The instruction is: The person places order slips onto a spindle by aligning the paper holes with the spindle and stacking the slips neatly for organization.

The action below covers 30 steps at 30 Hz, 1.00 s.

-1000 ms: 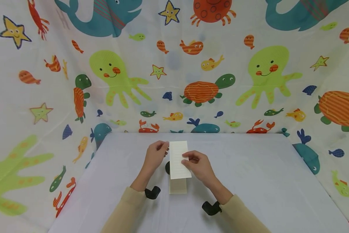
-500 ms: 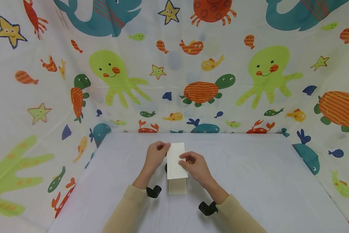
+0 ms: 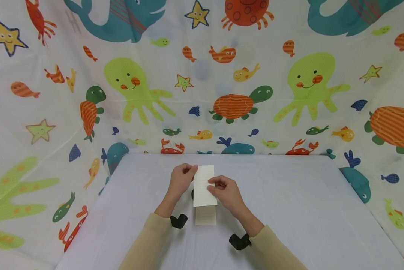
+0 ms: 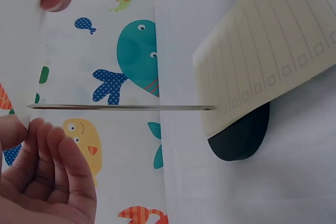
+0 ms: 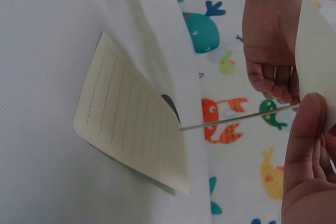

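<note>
Near the middle of the table, a white lined sheet of paper (image 3: 203, 193) is held up above a lined pad (image 3: 206, 216). My left hand (image 3: 181, 178) pinches the sheet's far left corner. My right hand (image 3: 228, 192) grips its right edge between thumb and fingers. The pad, lined and cream, lies tilted over a dark rounded object (image 4: 244, 137) in the left wrist view. A thin straight strip (image 4: 121, 108), seen nearly edge-on, runs between the hands and the pad; its kind cannot be told.
A white cloth-covered table (image 3: 289, 202) spreads around the work. Behind it hangs a curtain (image 3: 195, 105) printed with sea animals. Black wrist devices (image 3: 240, 242) sit near both cuffs.
The sheet has shifted a little left, along with my right hand. My left hand, earlier at the sheet's left edge, now overlaps its corner. The pad underneath has stayed in place.
</note>
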{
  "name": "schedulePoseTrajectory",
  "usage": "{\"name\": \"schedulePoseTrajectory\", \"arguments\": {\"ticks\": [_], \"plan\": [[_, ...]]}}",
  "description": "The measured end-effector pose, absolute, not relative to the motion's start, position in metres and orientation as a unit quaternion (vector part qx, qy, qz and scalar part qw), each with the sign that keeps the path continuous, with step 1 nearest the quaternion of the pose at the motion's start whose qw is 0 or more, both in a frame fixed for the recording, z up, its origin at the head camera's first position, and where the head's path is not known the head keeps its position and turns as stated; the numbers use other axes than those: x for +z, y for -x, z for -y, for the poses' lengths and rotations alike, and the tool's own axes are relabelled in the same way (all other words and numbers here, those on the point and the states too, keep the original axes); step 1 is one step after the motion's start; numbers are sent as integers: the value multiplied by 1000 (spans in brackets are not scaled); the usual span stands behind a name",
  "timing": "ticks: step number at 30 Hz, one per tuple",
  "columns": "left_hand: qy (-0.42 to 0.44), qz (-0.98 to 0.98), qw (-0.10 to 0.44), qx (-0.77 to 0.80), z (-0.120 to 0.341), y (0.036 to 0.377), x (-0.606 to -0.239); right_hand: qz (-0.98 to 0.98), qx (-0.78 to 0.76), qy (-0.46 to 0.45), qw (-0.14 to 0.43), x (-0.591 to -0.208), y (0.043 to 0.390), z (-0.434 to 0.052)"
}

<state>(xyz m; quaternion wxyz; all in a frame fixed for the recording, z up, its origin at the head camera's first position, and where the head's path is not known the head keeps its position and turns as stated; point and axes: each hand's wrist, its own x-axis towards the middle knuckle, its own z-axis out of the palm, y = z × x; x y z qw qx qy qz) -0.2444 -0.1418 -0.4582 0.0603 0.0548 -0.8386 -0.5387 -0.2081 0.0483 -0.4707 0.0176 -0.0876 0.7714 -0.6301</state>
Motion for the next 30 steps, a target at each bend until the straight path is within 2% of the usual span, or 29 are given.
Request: {"name": "schedulePoseTrajectory", "arguments": {"ticks": [30], "plan": [[-59, 842, 52, -534, 141, 242, -455, -759, -645, 89, 20, -469, 204, -49]]}}
